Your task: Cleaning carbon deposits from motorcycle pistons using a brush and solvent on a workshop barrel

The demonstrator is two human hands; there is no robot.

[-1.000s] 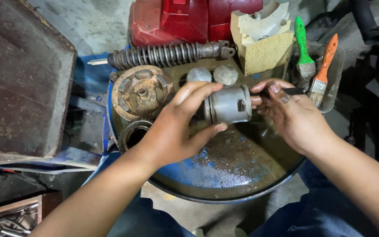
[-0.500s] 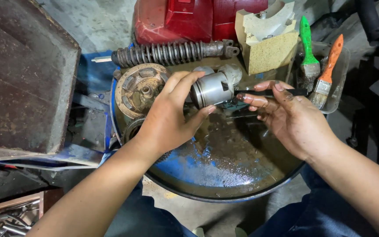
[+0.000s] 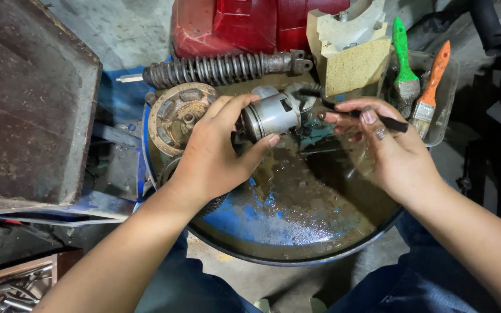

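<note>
- Gripping a grey metal piston (image 3: pixel 273 114), the left hand (image 3: pixel 215 153) has its fingers clenched round it, now lifted toward the coil spring (image 3: pixel 221 68).
- Right hand (image 3: pixel 392 153) pinches a thin black brush (image 3: pixel 352 110), which has come onto the piston's end.
- Below sits the oily blue basin (image 3: pixel 297 226).

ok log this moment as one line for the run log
left hand: grips grey metal cylinder | right hand: holds thin black brush, bristles at cylinder end | under: oily blue basin
</note>
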